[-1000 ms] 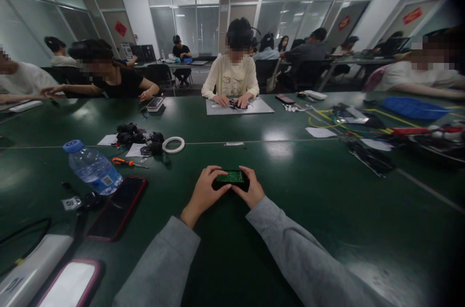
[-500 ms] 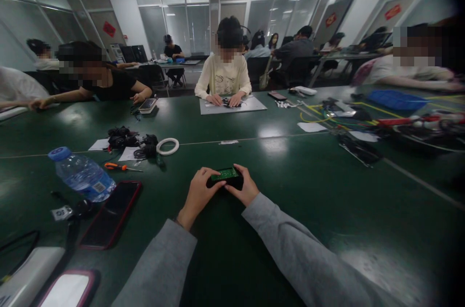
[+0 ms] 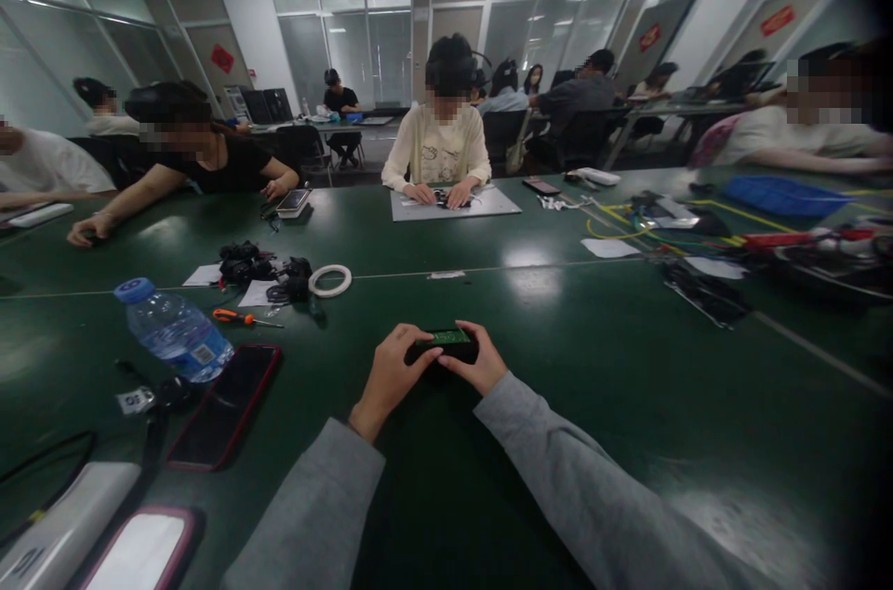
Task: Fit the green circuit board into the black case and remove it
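Both hands hold a small black box [image 3: 457, 354] with a green circuit board [image 3: 452, 336] showing in its upper side. My left hand [image 3: 392, 368] grips the box's left end, its fingers over the top edge and its thumb along the near side. At the opposite end, my right hand [image 3: 486, 365] pinches the corner between thumb and fingers. The thumbs almost meet at the near side. The left fingers cover part of the board. Whether the box rests on the green table [image 3: 446, 488] or hangs just above it, I cannot tell.
To the left are a water bottle [image 3: 174, 329], a dark red-edged phone [image 3: 227, 408], an orange screwdriver [image 3: 241, 317], black cable bundles [image 3: 247, 264] and a white ring [image 3: 330, 281]. A person [image 3: 446, 143] works opposite at a grey mat [image 3: 488, 204]. Wires and a blue tray [image 3: 785, 196] lie right.
The whole view has shifted slightly, so things appear further right. The box looks tilted a little flatter, and less of the circuit board shows. Both hands keep their hold.
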`<state>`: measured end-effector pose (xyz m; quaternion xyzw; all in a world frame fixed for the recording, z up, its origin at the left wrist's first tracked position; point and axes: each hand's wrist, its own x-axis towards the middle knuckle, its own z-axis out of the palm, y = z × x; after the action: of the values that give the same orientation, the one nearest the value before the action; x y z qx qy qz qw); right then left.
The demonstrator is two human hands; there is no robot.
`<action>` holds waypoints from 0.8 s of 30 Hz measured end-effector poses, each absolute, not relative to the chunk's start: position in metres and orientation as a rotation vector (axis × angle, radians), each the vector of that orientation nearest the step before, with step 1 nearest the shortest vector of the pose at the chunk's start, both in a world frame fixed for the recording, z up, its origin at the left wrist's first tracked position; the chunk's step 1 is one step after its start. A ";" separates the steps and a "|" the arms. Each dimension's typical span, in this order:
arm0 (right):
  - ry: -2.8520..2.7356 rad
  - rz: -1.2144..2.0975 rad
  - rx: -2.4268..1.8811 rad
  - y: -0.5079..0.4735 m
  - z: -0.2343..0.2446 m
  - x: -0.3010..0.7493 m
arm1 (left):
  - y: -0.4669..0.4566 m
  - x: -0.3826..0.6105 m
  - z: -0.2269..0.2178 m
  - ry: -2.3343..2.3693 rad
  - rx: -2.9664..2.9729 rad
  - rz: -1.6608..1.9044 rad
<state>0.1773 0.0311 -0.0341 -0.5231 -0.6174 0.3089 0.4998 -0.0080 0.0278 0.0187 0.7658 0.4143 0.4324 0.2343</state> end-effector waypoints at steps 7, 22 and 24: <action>-1.461 0.885 -1.227 0.031 -0.032 0.177 | 0.028 -0.008 0.018 1.172 1.974 1.340; -1.547 0.382 -1.298 0.024 -0.030 0.174 | 0.024 -0.005 0.017 1.110 2.015 1.294; -1.611 0.257 -1.305 0.023 -0.027 0.175 | 0.020 0.000 0.019 1.103 1.993 1.301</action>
<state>0.1746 0.0233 -0.0265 -0.5401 -0.6668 0.1063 0.5024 -0.0002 0.0202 0.0192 0.7345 0.4063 0.4793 0.2564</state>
